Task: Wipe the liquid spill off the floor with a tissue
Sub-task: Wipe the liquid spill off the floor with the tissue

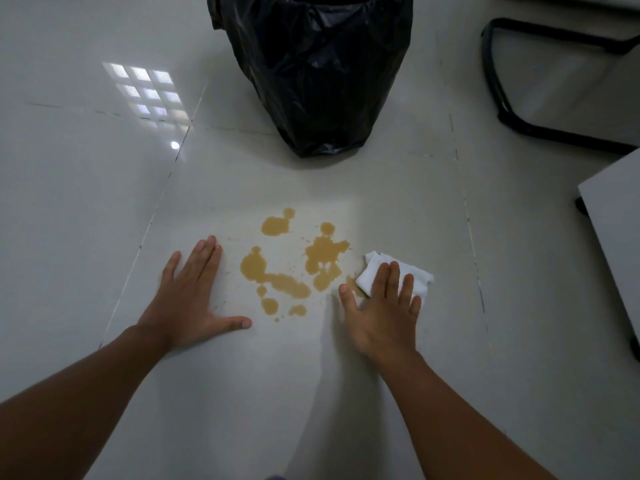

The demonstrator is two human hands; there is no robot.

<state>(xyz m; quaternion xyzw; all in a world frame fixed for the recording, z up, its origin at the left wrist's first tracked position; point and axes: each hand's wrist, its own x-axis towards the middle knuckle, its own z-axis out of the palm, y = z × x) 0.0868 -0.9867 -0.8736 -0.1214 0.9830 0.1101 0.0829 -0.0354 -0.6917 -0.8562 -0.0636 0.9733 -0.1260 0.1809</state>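
Observation:
A brown liquid spill (294, 265) lies in several puddles on the pale tiled floor between my hands. My left hand (188, 296) rests flat on the floor just left of the spill, fingers spread, holding nothing. My right hand (382, 306) presses flat on a folded white tissue (377, 268) at the spill's right edge. The tissue's left corner touches a small puddle; most of the tissue sticks out beyond my fingertips.
A bin lined with a black plastic bag (318, 71) stands just beyond the spill. A black chair base (512, 119) is at the upper right, and a grey cabinet or table corner (613, 230) juts in at the right edge.

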